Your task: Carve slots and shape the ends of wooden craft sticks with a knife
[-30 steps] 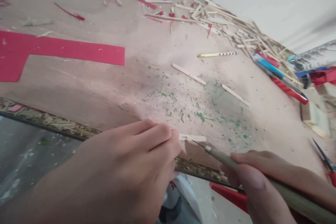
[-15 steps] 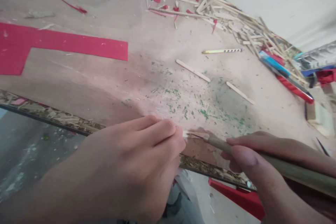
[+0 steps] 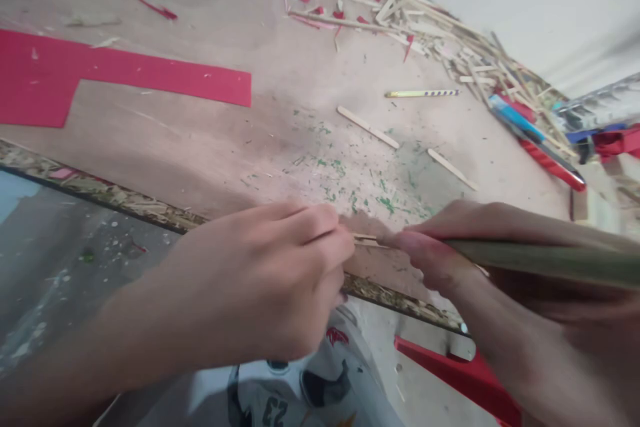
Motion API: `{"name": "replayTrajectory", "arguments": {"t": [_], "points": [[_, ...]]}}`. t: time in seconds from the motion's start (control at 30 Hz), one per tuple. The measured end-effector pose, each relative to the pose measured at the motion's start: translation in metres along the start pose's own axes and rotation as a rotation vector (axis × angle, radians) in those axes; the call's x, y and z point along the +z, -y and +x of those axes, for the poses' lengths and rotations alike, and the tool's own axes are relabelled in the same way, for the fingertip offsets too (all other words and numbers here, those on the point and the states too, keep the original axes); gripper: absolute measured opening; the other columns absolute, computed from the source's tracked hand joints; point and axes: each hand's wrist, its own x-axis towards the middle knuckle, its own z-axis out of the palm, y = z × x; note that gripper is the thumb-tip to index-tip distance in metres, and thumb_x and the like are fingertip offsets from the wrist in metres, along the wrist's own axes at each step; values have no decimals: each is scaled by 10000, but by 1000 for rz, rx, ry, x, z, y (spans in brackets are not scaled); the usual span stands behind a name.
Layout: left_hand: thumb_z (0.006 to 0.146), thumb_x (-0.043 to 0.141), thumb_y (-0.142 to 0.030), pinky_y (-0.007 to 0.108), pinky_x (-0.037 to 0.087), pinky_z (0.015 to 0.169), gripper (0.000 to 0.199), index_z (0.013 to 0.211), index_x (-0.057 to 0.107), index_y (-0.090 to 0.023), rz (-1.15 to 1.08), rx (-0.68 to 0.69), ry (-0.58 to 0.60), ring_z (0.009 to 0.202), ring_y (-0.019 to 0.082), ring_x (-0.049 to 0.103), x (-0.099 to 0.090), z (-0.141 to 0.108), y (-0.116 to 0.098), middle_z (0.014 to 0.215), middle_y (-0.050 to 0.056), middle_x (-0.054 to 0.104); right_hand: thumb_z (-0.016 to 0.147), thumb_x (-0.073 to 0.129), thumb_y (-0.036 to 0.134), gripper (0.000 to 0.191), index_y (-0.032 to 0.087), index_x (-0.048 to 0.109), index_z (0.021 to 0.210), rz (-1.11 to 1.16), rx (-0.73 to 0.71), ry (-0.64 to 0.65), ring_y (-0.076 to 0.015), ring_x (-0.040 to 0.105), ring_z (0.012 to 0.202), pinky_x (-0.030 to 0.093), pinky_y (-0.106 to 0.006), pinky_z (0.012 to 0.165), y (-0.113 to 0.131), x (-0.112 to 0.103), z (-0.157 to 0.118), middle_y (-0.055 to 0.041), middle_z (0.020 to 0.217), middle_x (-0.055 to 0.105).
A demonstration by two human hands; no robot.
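My left hand [image 3: 270, 280] is closed, its fingers pinching a thin pale wooden stick [image 3: 361, 236] low over the table's near edge. Only the stick's right end shows past the fingertips. My right hand [image 3: 495, 280] grips a long-handled tool [image 3: 550, 260] with a round greenish-brown handle. The tool's narrow tip points left and meets the stick's exposed end; its exact kind is unclear. Green shavings [image 3: 385, 203] lie on the table just beyond both hands. Two craft sticks [image 3: 369, 127] rest farther back, with a striped pencil [image 3: 423, 93] behind them.
A red sheet strip [image 3: 170, 79] covers part of the left side. Wooden scraps [image 3: 425, 27] pile up along the back against the wall. A blue-and-red pen-like item [image 3: 537, 140] lies at right. Below the table edge is a red object [image 3: 455, 377].
My right hand has shifted up and left, and its fingers now sit closer to the tool's tip. The tool lies flatter. The left hand keeps its pinch, and the view has moved slightly.
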Motion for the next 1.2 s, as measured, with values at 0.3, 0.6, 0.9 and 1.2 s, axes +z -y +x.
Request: {"name": "replayTrajectory", "arguments": {"t": [0.3,0.6,0.9,1.2], "points": [[1219,530,-277,482,681,820,383,1145,857,-91,33,47,73,1015,283,784,2,-1,3,1186,97,855,931,918,553,434,205,803,697,244,123,113,-163,657,511,541,-245,467,-3,9,37,-49,616,699],[1085,623,-62,428,664,941,221,1148,835,-50,4,11,-21,994,260,774,1,-1,-2,1096,87,861,902,944,639,549,213,755,610,337,207,140,-119,607,458,463,-206,434,-8,6,38,-32,576,655],[1147,612,-132,418,657,935,217,1144,818,-63,18,8,-14,1036,250,783,1,0,-2,1116,91,859,977,885,605,449,258,797,707,124,66,-7,-131,630,494,418,-211,410,-3,7,22,-11,607,695],[1111,627,-113,395,654,934,209,1023,814,-141,-7,2,-28,1006,240,768,1,-2,-1,1080,68,864,997,893,491,255,330,822,812,-65,24,-193,-150,658,582,478,-263,507,23,18,0,30,677,710]]}}
